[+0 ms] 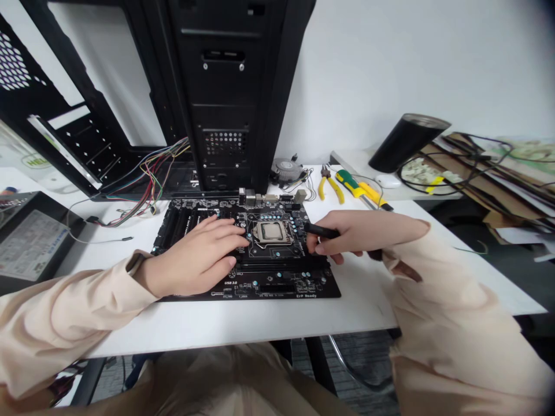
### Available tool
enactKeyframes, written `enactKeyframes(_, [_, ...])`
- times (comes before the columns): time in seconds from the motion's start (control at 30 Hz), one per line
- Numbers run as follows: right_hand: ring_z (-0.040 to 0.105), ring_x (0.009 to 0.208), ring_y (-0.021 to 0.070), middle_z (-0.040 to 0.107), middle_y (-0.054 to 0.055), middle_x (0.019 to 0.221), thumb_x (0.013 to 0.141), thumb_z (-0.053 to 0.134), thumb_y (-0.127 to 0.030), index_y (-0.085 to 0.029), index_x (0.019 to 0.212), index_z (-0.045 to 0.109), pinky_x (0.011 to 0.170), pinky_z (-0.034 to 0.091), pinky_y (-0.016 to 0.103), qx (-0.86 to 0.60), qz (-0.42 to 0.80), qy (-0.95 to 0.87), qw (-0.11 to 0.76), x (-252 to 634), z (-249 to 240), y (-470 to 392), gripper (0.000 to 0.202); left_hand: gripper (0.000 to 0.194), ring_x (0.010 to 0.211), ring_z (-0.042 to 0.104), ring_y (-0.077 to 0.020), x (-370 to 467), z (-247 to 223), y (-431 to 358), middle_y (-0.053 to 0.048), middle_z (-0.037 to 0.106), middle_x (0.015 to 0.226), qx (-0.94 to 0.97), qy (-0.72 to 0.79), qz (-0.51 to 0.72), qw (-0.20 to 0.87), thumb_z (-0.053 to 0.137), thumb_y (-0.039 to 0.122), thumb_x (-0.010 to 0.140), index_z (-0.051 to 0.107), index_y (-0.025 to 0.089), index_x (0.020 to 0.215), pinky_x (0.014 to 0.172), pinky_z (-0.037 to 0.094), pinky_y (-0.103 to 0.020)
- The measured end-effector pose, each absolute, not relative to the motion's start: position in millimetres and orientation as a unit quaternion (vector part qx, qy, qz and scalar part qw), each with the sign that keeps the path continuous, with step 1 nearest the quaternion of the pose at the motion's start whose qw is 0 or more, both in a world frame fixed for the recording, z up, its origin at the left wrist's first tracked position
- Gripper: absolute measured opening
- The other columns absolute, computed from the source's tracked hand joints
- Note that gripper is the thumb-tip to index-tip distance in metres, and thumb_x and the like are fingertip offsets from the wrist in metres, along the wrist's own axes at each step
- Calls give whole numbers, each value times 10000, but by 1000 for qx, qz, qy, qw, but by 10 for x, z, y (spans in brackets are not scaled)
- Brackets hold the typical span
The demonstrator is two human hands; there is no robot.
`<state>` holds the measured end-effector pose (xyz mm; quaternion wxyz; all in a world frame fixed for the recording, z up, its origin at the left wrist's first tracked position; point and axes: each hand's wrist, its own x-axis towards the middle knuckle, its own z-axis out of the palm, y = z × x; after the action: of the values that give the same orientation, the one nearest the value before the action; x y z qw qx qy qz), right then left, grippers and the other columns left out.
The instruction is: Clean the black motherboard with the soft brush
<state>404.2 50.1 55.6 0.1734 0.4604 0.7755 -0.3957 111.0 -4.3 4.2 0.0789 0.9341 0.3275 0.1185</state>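
Observation:
A black motherboard lies flat on the white table, with a silver processor seated in its socket. Fingers spread, my left hand rests flat over the left part of the board, beside the socket. At the board's right edge, my right hand is closed around a slim black stick-like tool. The tool's near end points left toward the processor; its exact kind does not show. Some fingers of my right hand are hidden beneath the palm.
Behind the board stands an open black computer case with loose coloured wires. A power supply sits at left. Toward the back right are a cooler fan, yellow pliers, a screwdriver and a black cylinder.

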Motion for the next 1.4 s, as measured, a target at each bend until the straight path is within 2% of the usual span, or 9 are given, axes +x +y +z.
enactKeyframes(0.17, [505, 631, 116, 589, -15, 685, 746, 534, -360, -191, 757, 588, 580, 380, 226, 413, -389, 804, 177, 4064, 514, 545, 178, 287, 1230, 481, -257, 1138, 42, -49, -122, 582, 1245, 937, 313, 132, 80, 426, 310, 940, 572, 151, 1128, 1111, 234, -504])
enactKeyframes(0.3, [511, 700, 133, 580, -20, 719, 712, 582, -365, -183, 753, 596, 651, 384, 236, 391, -371, 824, 171, 4060, 527, 543, 187, 204, 1199, 505, -247, 1145, 36, -52, -96, 611, 1185, 938, 307, 138, 83, 472, 317, 930, 578, 178, 1037, 1112, 222, -496])
enactKeyframes(0.6, [502, 688, 132, 582, -33, 705, 674, 638, -362, -174, 768, 622, 640, 367, 228, 374, -360, 838, 169, 4066, 547, 534, 210, 193, 1183, 531, -247, 1133, 42, -47, -84, 622, 1173, 941, 294, 145, 86, 442, 313, 952, 577, 185, 1001, 1102, 228, -495])
enactKeyframes(0.8, [513, 695, 137, 603, -25, 721, 705, 602, -374, -171, 774, 632, 634, 369, 229, 381, -363, 833, 172, 4061, 540, 538, 216, 193, 1186, 531, -250, 1141, 39, -47, -77, 646, 1137, 942, 291, 148, 82, 459, 297, 949, 597, 174, 1004, 1102, 224, -489])
enactKeyframes(1.4, [510, 680, 131, 603, -26, 700, 679, 623, -399, -176, 719, 615, 613, 359, 230, 411, -368, 814, 183, 4032, 530, 522, 226, 197, 1165, 545, -233, 1166, 65, -57, -67, 675, 1058, 937, 304, 142, 97, 439, 283, 942, 608, 182, 958, 1109, 222, -485])
